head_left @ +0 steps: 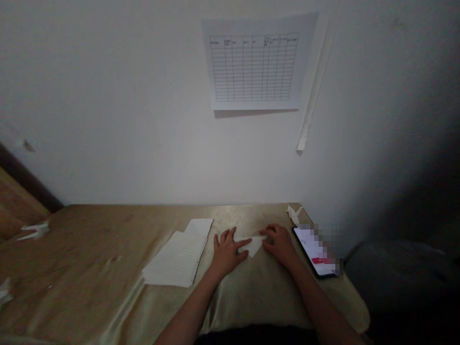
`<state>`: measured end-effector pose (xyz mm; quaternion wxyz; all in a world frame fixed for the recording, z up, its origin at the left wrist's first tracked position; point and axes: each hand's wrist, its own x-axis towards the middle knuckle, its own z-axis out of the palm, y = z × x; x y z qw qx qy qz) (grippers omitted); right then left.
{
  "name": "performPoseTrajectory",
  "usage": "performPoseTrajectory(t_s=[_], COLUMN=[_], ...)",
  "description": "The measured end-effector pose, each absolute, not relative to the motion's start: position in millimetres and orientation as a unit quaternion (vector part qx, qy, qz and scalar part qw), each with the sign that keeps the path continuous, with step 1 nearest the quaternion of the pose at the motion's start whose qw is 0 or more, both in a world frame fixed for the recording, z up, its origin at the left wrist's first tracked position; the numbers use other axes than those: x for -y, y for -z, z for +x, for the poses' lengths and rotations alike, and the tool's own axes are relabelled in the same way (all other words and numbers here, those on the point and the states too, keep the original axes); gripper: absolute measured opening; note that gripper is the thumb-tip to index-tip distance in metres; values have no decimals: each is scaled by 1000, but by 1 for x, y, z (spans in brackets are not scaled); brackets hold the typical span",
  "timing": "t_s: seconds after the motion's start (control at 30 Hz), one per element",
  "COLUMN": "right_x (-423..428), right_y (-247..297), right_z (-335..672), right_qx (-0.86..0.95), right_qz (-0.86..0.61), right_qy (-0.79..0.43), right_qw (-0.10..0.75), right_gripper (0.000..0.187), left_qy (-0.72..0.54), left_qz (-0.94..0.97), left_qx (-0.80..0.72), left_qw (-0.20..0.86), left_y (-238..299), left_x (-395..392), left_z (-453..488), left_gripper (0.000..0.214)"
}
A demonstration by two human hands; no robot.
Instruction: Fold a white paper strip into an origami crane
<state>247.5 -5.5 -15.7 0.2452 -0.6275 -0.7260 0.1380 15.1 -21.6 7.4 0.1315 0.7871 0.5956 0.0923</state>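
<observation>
A small folded piece of white paper [254, 244] lies on the tan table [108, 258] between my hands. My left hand [227, 251] rests flat on the table with fingers spread, its fingertips on the paper's left part. My right hand [279, 243] presses on the paper's right end with fingers curled down onto it. Both forearms reach in from the bottom edge.
A stack of lined white sheets [178, 258] lies left of my left hand. A lit phone [316, 251] sits at the table's right edge. A folded paper shape [294, 213] is near the back right corner, another [34, 231] at far left. A printed table sheet [254, 67] hangs on the wall.
</observation>
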Motion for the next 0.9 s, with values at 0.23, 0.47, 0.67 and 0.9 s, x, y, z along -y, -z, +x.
performPoseTrajectory(t_s=[0.23, 0.47, 0.67, 0.9], right_x=[15, 21, 24, 24], right_y=[9, 11, 15, 17], right_z=[240, 233, 228, 229], right_qx=[735, 745, 747, 756], right_qz=[-624, -617, -619, -612], right_qy=[-129, -128, -124, -121], right_qw=[231, 218, 208, 200], right_gripper=[46, 60, 70, 77], left_qy=[-97, -97, -102, -103], left_qz=[788, 788, 787, 791], left_qx=[-595, -596, -596, -593], left_qw=[121, 120, 122, 111], left_y=[-5, -3, -2, 2], left_x=[21, 21, 20, 19], left_z=[15, 15, 15, 15], left_gripper=[46, 46, 48, 47])
